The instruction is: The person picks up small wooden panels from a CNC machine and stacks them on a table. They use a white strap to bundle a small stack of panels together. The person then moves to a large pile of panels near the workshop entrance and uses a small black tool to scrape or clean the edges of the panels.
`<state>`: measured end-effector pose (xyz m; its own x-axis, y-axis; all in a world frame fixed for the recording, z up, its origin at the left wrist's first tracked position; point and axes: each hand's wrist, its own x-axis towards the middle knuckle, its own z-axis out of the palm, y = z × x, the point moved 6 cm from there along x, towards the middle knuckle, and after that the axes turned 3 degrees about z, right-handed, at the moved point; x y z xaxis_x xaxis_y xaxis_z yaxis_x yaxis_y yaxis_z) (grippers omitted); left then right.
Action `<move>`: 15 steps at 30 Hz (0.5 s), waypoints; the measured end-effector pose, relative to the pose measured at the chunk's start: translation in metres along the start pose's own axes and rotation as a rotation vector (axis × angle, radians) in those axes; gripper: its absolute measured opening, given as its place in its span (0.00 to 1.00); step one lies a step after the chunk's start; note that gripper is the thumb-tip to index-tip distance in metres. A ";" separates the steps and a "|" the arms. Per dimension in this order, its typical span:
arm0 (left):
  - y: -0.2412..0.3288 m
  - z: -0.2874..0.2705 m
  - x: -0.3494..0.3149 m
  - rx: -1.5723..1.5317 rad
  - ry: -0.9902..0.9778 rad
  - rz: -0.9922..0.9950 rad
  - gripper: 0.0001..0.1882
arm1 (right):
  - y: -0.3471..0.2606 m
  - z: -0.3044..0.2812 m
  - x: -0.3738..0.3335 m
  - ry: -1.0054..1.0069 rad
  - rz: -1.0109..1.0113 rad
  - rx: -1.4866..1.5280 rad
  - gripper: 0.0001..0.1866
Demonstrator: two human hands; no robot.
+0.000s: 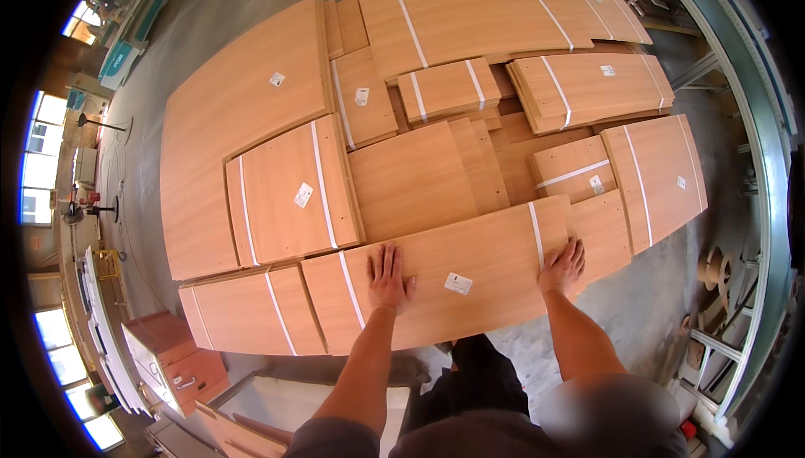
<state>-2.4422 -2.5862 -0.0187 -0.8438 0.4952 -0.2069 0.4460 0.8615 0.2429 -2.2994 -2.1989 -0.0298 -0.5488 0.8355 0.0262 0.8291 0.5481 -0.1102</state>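
Closest to me lies a long bundle of wood-coloured panels, bound with white straps and bearing a white label. My left hand rests flat on its top, fingers spread, just right of the left strap. Near the bundle's right end my right hand lies on the panel beside the other strap, its fingers stretched out. Neither hand grips anything. Behind the bundle sits a loose stack of stepped panels.
Strapped panel bundles surround this one, including a square one and one at right. An orange-brown cabinet stands lower left. A metal frame curves along the right, near a spool. Grey floor shows at lower right.
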 end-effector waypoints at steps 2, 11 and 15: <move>0.000 0.001 0.000 -0.003 0.023 0.002 0.41 | -0.001 -0.003 0.000 -0.011 0.004 -0.006 0.31; -0.005 0.008 -0.002 0.046 0.134 0.026 0.41 | 0.000 -0.003 -0.001 -0.085 0.052 -0.001 0.32; -0.005 0.007 -0.002 0.053 0.141 0.029 0.41 | 0.001 -0.001 -0.002 -0.064 0.045 0.004 0.32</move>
<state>-2.4402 -2.5908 -0.0261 -0.8623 0.5024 -0.0643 0.4828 0.8537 0.1953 -2.2974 -2.2004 -0.0289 -0.5165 0.8553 -0.0420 0.8530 0.5095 -0.1135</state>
